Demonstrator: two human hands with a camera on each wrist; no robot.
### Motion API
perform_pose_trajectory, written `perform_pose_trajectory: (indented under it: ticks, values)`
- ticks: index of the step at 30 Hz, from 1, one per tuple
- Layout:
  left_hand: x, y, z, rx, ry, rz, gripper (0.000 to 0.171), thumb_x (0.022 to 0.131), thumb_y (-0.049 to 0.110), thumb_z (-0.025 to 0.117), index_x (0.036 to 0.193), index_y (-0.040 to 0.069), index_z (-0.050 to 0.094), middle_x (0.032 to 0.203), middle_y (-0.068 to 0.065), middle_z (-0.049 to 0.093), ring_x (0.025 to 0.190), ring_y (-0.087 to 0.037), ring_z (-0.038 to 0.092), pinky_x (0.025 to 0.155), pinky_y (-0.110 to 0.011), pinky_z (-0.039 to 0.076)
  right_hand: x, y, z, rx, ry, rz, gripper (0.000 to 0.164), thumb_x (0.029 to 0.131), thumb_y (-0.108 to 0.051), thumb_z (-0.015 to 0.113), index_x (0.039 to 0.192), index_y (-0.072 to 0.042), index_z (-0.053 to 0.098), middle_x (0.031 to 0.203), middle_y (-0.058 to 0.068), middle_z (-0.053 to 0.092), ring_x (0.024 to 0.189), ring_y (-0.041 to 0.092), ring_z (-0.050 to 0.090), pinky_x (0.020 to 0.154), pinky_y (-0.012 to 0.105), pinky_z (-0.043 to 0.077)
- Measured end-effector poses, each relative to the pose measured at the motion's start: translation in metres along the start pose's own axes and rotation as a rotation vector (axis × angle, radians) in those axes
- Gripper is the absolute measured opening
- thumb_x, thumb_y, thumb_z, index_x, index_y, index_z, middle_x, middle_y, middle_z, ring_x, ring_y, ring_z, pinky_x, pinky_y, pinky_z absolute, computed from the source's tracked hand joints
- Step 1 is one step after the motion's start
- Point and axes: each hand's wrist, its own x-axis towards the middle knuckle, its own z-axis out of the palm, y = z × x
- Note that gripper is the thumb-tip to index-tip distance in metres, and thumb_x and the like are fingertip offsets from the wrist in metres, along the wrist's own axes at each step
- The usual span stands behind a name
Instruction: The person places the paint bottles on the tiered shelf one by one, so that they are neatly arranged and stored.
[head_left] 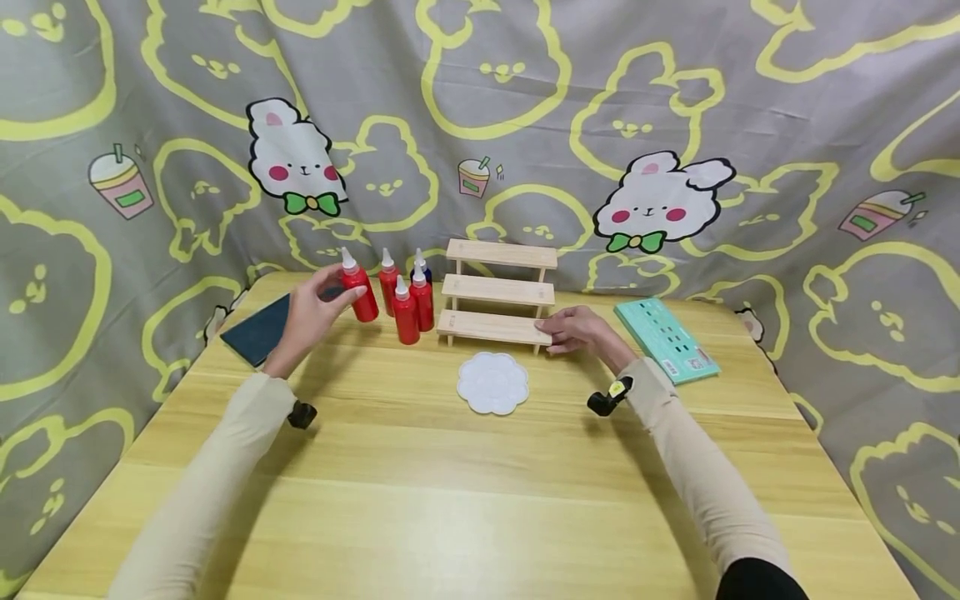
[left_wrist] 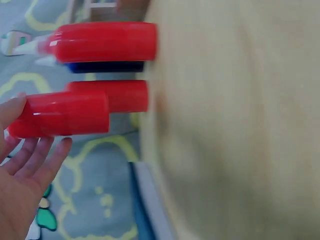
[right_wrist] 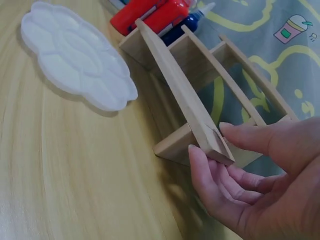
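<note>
A: Left hand (head_left: 311, 308), what's in it?

B: A red plastic squeeze bottle with a white pointed nozzle (head_left: 362, 293). Thumb on one side, fingers on the other, parted only to the bottle's width. Left wrist view: base clear of the tabletop, so the hand bears the weight.

A: Why that grip?

B: My reading: a side pinch keeps the nozzle upward and leaves the base free for setting down.

A: Right hand (head_left: 581, 327)?

B: At the pale wooden three-tier stand (head_left: 498, 289). Thumb and fingers narrow, pinching the right end of the lowest board. Probably steadying it; stand's feet appear to be on the table.

A: Neighbours?

B: Three more red bottles, upright, bunched left of the stand; the front one (head_left: 406, 317) is nearest the viewer. A dark blue bottle with a white nozzle (head_left: 428, 272) partly hidden behind. Grouping likely keeps them within left-hand reach.

A: Remainder?

B: White flower-shaped palette (head_left: 492, 383) lying flat before the stand. Flat turquoise box (head_left: 666, 340) beyond the right hand. Dark flat slab (head_left: 257, 333) by the left wrist; kind unclear.
</note>
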Motion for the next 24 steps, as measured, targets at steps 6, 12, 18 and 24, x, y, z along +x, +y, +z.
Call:
perform_pose_trajectory:
  ticks: [6, 12, 18, 24]
  values:
    - [0.011, 0.031, -0.01, -0.042, 0.055, 0.001, 0.049, 0.098, 0.015, 0.076, 0.143, 0.002, 0.061, 0.132, -0.021, 0.066, 0.107, -0.002, 0.059, 0.086, -0.01, 0.049, -0.002, -0.003, 0.003, -0.012, 0.017, 0.008, 0.019, 0.098, -0.01, 0.074, 0.104, 0.0, 0.06, 0.074, 0.001, 0.059, 0.064, 0.01, 0.063, 0.071, 0.027, 0.064]
    - [0.026, 0.071, -0.003, -0.117, 0.073, 0.094, 0.049, 0.099, 0.017, 0.075, 0.145, 0.007, 0.061, 0.135, -0.014, 0.066, 0.113, -0.007, 0.063, 0.09, -0.013, 0.054, -0.002, -0.006, 0.006, -0.029, 0.004, 0.0, 0.016, 0.099, -0.006, 0.072, 0.105, 0.003, 0.062, 0.08, 0.003, 0.063, 0.065, 0.011, 0.062, 0.074, 0.029, 0.064]
    - [0.043, 0.105, 0.02, -0.133, 0.004, 0.165, 0.049, 0.098, 0.018, 0.076, 0.144, 0.009, 0.062, 0.134, -0.012, 0.067, 0.117, -0.02, 0.065, 0.095, -0.027, 0.058, -0.004, -0.008, 0.005, -0.07, -0.003, -0.002, 0.015, 0.099, -0.007, 0.072, 0.103, 0.003, 0.062, 0.081, 0.003, 0.065, 0.066, 0.012, 0.064, 0.075, 0.03, 0.065]
    - [0.059, 0.12, 0.052, -0.16, -0.069, 0.158, 0.05, 0.098, 0.018, 0.076, 0.145, 0.007, 0.061, 0.137, -0.014, 0.066, 0.122, -0.027, 0.063, 0.102, -0.041, 0.058, -0.007, -0.01, 0.002, -0.099, 0.015, 0.018, 0.018, 0.098, -0.01, 0.075, 0.099, -0.001, 0.059, 0.082, 0.003, 0.063, 0.068, 0.013, 0.064, 0.073, 0.028, 0.064]
